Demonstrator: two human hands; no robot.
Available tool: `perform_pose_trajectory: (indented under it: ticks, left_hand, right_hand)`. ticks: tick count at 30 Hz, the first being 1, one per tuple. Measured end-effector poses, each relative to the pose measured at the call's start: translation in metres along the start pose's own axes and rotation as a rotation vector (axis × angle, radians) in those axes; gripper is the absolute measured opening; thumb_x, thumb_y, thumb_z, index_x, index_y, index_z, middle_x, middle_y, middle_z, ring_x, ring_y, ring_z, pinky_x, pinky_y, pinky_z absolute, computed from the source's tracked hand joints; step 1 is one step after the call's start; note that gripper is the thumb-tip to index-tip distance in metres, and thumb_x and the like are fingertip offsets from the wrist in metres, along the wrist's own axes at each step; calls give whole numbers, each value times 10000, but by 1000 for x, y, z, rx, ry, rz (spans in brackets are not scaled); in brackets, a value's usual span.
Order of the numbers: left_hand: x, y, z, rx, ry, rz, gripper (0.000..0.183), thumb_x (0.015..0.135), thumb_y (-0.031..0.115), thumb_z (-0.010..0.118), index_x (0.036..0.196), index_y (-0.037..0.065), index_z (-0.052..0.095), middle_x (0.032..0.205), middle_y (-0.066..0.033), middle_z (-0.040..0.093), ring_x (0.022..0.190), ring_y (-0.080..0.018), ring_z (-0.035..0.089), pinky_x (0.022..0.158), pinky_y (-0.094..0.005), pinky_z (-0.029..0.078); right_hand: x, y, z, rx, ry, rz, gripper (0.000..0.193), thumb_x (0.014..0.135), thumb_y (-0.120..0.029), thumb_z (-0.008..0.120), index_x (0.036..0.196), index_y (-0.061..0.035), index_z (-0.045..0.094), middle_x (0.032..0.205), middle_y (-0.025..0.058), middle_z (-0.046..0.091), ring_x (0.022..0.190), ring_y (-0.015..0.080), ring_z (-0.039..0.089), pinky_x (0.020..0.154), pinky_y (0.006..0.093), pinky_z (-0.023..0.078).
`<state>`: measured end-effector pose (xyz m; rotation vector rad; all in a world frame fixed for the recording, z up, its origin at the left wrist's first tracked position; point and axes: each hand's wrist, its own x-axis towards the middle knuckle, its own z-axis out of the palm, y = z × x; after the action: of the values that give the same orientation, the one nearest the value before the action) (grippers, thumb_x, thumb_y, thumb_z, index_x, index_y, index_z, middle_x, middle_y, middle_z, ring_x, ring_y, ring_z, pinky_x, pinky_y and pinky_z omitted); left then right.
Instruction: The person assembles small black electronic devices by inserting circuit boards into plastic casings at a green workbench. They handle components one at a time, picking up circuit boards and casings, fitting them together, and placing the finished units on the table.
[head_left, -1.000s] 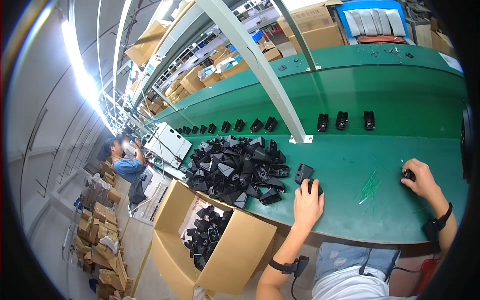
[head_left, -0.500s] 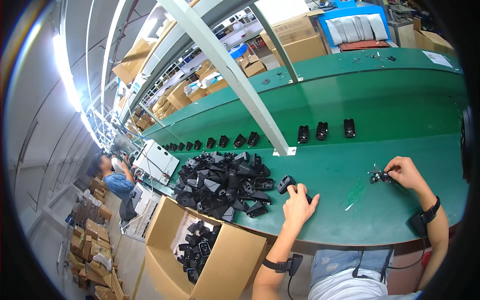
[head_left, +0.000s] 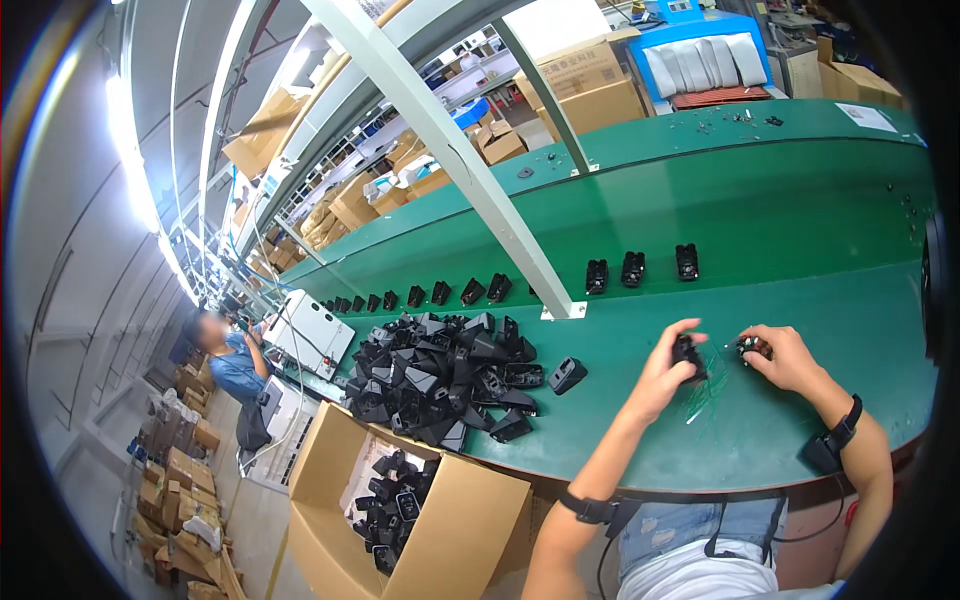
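My left hand (head_left: 657, 382) is closed around a small black plastic housing (head_left: 688, 357), held just above the green bench. Facing it, my right hand (head_left: 787, 362) pinches a small dark electronic part (head_left: 752, 347) with light and reddish spots; its details are too small to make out. Between and below the hands lies a loose bunch of thin green wires (head_left: 708, 388). A single black housing (head_left: 567, 376) sits on the bench left of my left hand, beside a large heap of similar black housings (head_left: 430, 370).
Black units (head_left: 633, 268) stand in a row on the green strip behind. A pale metal post (head_left: 470, 180) rises from the bench. An open cardboard box (head_left: 460, 530) with black parts stands at the near left. Another person (head_left: 235, 360) is at the far left.
My left hand has moved right from beside the single housing, bringing a black housing up to my right hand. My right hand stays near its place with the small part, its wrist turned slightly.
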<state>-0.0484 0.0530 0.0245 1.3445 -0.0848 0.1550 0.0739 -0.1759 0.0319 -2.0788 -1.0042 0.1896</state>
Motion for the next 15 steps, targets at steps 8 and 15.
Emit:
perform_pose_trajectory:
  ticks: [8,15]
  left_hand:
    - [68,-38,39,43,-65,-83,553,800,33,563,1338,77,444,1221,-96,533,1015,-162,583,865,-303,524]
    - [64,-58,39,-38,-155,-105,590,740,27,565,1323,38,482,1194,-95,575,1115,-204,571,990,-336,472]
  right_hand:
    - [5,12,-12,-36,196,-99,243,830,-93,683,1051,8,688,863,145,709,740,238,697,674,326,544]
    - [0,40,-2,466,170,121,181,894,-111,687,1018,18,656,870,67,691,811,128,661,749,276,547]
